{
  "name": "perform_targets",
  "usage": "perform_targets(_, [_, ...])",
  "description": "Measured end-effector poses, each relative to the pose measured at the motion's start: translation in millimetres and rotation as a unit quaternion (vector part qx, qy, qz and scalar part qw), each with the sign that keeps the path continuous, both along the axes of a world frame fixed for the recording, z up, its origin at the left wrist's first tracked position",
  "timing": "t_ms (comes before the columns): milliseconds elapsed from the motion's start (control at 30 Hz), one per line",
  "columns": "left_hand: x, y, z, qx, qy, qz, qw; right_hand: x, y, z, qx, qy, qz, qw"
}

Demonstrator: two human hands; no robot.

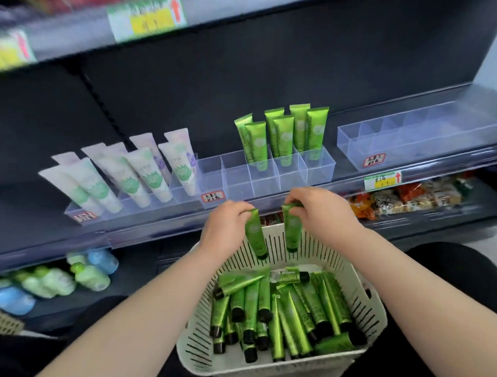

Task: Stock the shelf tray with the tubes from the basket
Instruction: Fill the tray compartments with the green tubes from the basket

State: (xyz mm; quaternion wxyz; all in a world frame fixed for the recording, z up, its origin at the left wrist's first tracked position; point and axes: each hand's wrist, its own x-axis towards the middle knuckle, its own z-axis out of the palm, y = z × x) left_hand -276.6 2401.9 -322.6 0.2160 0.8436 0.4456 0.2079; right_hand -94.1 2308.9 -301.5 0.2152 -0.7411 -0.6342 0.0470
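- Head view: my left hand [226, 224] pinches one green tube [256, 236] by its flat crimped end, cap hanging down, at centre frame over the basket [324, 247].
- My right hand [322, 213] pinches a second tube [292, 232] the same way, just beside the first.
- Both grips are thin fingertip pinches, so I judge either tube could swing and slip back onto the pile of tubes [279, 308] in the basket.
- The clear shelf tray [239, 182], just above my hands in frame, has bare front cells; a dangling cap could catch its front wall.
- Reaching deeper, I might knock the standing tubes [283, 136], one of which leans.
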Motion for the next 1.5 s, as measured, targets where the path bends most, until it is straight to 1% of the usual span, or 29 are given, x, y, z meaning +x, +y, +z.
perform_targets(67, [-1.4,8.3,27.4,0.044,-0.038,0.019,0.998,0.4,9.2,21.5,0.033,-0.012,-0.005,0.999])
perform_targets(200, [-2.5,29.0,79.3,0.103,-0.119,0.071,0.985,0.2,27.8,60.6,0.106,-0.031,-0.017,0.994])
perform_targets(300, [-1.2,48.5,109.5,0.156,-0.134,0.109,0.972,0.1,43.3,83.0,0.156,-0.042,-0.020,0.987])
perform_targets(400, [4.3,66.7,128.2,0.184,-0.135,0.129,0.965,0.1,58.8,95.3,0.186,-0.061,-0.021,0.981])
perform_targets(567, [21.2,102.3,132.7,0.201,-0.080,0.132,0.967,3.9,79.3,96.4,0.202,-0.079,-0.019,0.976])
perform_targets(733, [42.0,137.0,113.0,0.155,0.004,0.113,0.981,11.2,89.7,84.4,0.202,-0.066,-0.008,0.977])
perform_targets(933, [55.9,162.8,96.6,0.131,0.079,0.110,0.982,21.9,95.5,73.5,0.196,-0.056,0.001,0.979])
perform_targets(1067, [58.1,168.7,93.1,0.130,0.078,0.105,0.983,21.9,98.4,74.5,0.192,-0.044,0.006,0.980])
perform_targets(1233, [52.0,161.8,100.5,0.163,0.071,0.120,0.977,13.8,100.9,80.3,0.198,-0.030,0.007,0.980])
perform_targets(1367, [36.2,144.3,107.4,0.198,0.062,0.085,0.975,0.8,110.7,90.2,0.211,-0.037,0.009,0.977])
perform_targets(1433, [26.0,133.2,106.1,0.214,0.089,0.050,0.971,-7.2,118.9,96.0,0.225,-0.037,0.006,0.974])
perform_targets(1500, [14.3,121.8,101.4,0.225,0.143,0.024,0.963,-14.5,129.1,100.4,0.231,-0.042,0.004,0.972])
